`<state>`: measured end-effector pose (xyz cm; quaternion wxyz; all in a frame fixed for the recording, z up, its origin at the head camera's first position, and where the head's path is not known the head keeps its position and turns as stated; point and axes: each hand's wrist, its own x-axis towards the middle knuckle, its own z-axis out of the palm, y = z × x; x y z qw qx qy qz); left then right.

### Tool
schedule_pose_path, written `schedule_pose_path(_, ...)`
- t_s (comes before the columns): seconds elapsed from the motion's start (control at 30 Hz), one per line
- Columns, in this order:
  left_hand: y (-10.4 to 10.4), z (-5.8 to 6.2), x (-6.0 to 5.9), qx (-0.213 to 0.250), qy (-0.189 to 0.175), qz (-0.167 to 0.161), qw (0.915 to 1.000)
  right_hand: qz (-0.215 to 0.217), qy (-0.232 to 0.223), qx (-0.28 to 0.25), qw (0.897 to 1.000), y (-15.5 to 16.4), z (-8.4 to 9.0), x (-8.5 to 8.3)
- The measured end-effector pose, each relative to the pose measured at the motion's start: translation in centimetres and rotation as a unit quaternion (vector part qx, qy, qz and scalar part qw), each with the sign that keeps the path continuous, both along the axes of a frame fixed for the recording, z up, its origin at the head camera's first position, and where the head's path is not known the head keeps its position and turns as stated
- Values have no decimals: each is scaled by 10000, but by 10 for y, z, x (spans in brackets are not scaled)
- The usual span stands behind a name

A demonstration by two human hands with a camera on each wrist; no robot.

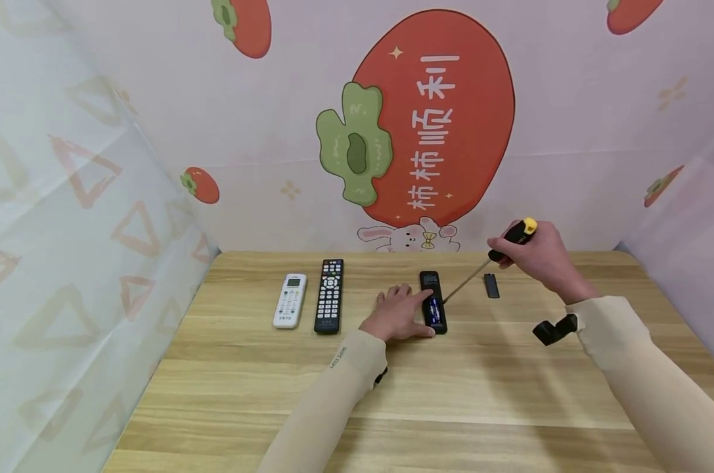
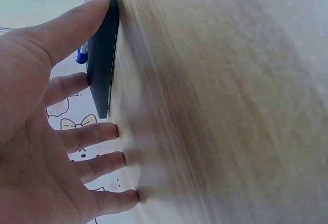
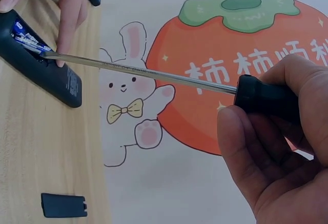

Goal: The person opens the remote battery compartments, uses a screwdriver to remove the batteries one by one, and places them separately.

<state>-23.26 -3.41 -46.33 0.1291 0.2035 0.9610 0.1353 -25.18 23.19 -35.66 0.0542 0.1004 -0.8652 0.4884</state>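
A black remote (image 1: 432, 282) lies face down on the wooden table (image 1: 451, 407), its battery bay open with blue batteries (image 1: 434, 309) showing. My left hand (image 1: 395, 315) rests flat beside it, straight thumb and index finger (image 3: 69, 19) pressing against the remote (image 2: 102, 65) from either side. My right hand (image 1: 542, 256) grips the black and yellow handle of a screwdriver (image 1: 513, 235). In the right wrist view the screwdriver (image 3: 143, 70) slants down, its tip touching the batteries (image 3: 25, 37) in the remote (image 3: 51, 78). The loose battery cover (image 1: 491, 286) lies to the right.
A white remote (image 1: 290, 300) and a longer black remote (image 1: 330, 295) lie side by side left of my left hand. Printed backdrop walls close the table at the back and both sides. Bare wood stretches along the near half of the table.
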Motion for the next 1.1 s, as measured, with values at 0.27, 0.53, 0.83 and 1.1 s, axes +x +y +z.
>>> schedule_pose_path(0.27, -1, 2, 1, 19, 4, 19, 10000, 40, -54, 68, 10000, 3, 0, 1)
schedule_pose_path(0.53, -1, 1, 1, 46, 6, -4, 10000, 134, -161, 274, 9994, 7, 1, 3)
schedule_pose_path(0.83, -1, 2, 2, 54, -6, 2, 10000, 136, -491, 557, 9971, 12, 2, 3)
schedule_pose_path(1.1, -2, 2, 2, 77, -21, -12, 10000, 171, -686, 637, 9955, 15, -1, 1)
